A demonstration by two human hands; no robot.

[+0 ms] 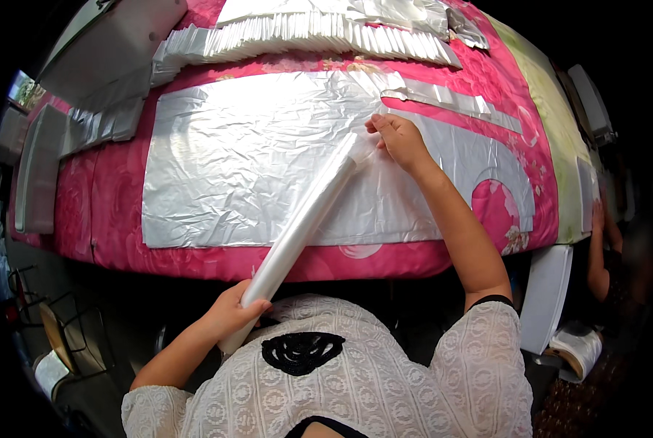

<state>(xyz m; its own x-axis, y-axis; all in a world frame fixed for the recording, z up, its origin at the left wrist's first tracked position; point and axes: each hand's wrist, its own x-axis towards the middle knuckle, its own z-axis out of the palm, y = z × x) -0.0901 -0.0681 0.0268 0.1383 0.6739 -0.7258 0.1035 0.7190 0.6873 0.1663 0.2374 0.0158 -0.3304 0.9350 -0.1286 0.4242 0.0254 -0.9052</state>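
Note:
A long roll of white plastic film slants from my lap up over the table. Its lower end is wrapped by the fingers of my left hand, close to my body. At the far end a thin translucent flap of film sticks out beyond the roll. My right hand is there with bent fingers, seemingly pinching that flap; the exact contact is hard to see. Beneath both lies a flat, wrinkled silvery-white plastic sheet, with a curved cut-out at its right end.
A pink flowered cloth covers the table. Folded white plastic pieces stand in a long row at the back. Pale boxes are at the left. A narrow plastic strip lies behind the sheet. Another person's arm shows at far right.

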